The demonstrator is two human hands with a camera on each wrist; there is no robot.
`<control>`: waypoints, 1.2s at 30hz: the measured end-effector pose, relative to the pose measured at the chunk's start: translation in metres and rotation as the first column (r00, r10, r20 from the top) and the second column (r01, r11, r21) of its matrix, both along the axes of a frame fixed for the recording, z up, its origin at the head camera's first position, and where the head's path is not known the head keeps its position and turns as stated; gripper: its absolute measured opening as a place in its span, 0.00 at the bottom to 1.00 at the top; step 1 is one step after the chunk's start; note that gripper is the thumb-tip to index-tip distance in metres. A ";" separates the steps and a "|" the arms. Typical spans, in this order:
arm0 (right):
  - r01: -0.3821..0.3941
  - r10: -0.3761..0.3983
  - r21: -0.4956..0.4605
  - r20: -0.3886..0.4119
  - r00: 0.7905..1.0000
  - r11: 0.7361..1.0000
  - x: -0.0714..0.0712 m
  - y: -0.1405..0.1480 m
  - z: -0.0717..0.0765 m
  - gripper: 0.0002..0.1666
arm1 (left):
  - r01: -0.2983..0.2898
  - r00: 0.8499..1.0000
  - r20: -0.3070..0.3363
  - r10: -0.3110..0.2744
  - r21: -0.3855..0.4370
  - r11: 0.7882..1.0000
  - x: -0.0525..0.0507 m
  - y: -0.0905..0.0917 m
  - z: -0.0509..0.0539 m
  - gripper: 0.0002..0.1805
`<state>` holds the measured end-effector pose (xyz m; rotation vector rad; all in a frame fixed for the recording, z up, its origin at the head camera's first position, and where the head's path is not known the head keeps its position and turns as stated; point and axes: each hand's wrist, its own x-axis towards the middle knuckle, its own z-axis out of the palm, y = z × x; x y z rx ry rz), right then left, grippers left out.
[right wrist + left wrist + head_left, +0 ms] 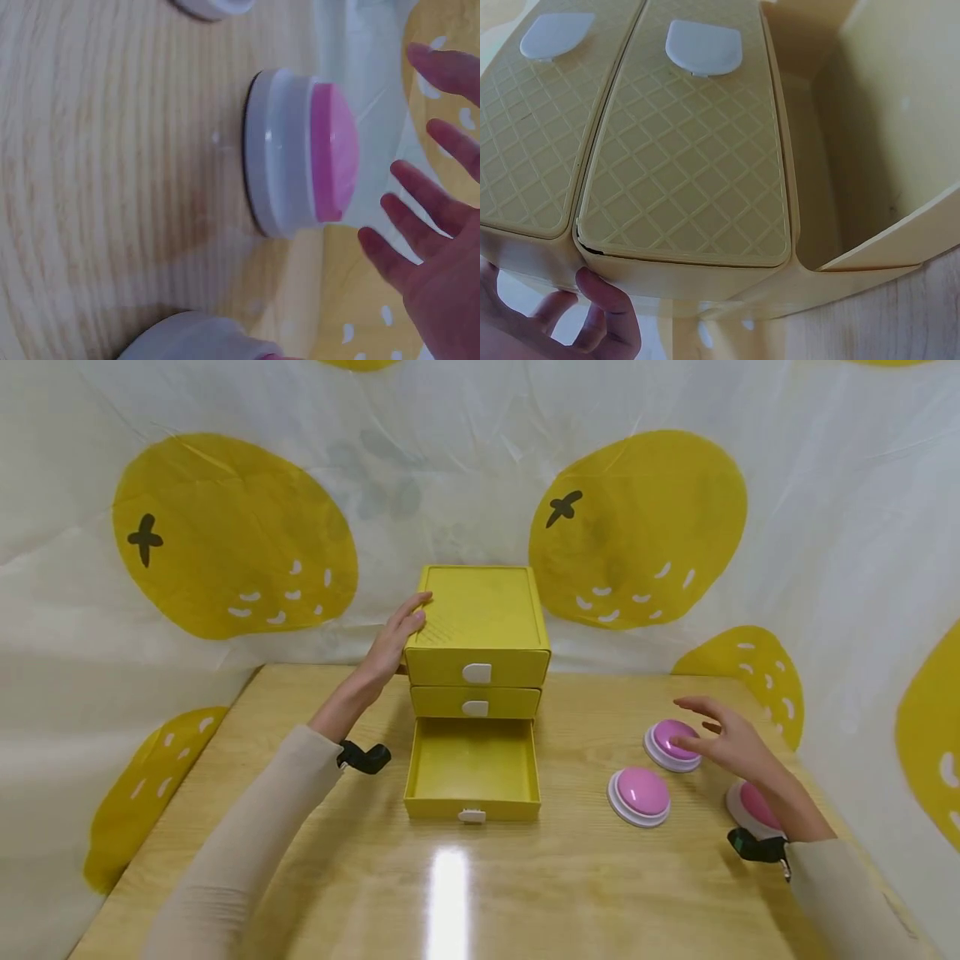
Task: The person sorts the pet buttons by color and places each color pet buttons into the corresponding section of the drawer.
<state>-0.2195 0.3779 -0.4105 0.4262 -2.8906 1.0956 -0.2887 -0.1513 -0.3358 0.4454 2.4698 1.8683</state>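
A yellow three-drawer box (pixel 480 610) with white pull tabs stands on the table. Its bottom drawer (pixel 472 810) is pulled out, and nothing lies inside; the two upper drawers are closed. My left hand (pixel 390 639) rests against the box's left side, fingertips at the top edge. In the left wrist view, that hand (pixel 570 315) touches the side wall with bent fingers. Over the far pink push button (pixel 675 737) hovers my right hand (pixel 731 743), fingers spread and holding nothing. The right wrist view shows this hand (pixel 442 247) apart from a pink-domed button (pixel 335 150).
A second pink button (pixel 642 792) sits nearer the front. A third button (pixel 753 810) is partly hidden under the right forearm. Behind the wooden table (pixel 337 893) hangs a white cloth (pixel 442 460) printed with large yellow fruits.
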 end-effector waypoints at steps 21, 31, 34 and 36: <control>-0.059 0.040 0.152 0.128 0.991 0.987 -0.013 0.001 -0.022 0.45 | -0.013 1.000 0.022 0.013 -0.011 1.000 -0.001 0.000 0.002 0.31; -0.043 0.037 0.202 0.033 0.999 0.978 -0.013 0.001 -0.021 0.45 | -0.004 0.999 -0.049 0.004 0.006 1.000 -0.003 0.003 -0.001 0.30; -0.046 0.049 0.210 -0.011 0.999 0.977 -0.012 -0.003 -0.016 0.44 | -0.007 0.999 -0.051 0.007 0.008 1.000 -0.003 0.002 -0.001 0.30; -0.052 0.061 0.206 -0.036 0.998 0.977 -0.011 -0.007 -0.011 0.44 | -0.004 0.999 -0.048 0.004 0.007 1.000 -0.003 0.001 0.000 0.30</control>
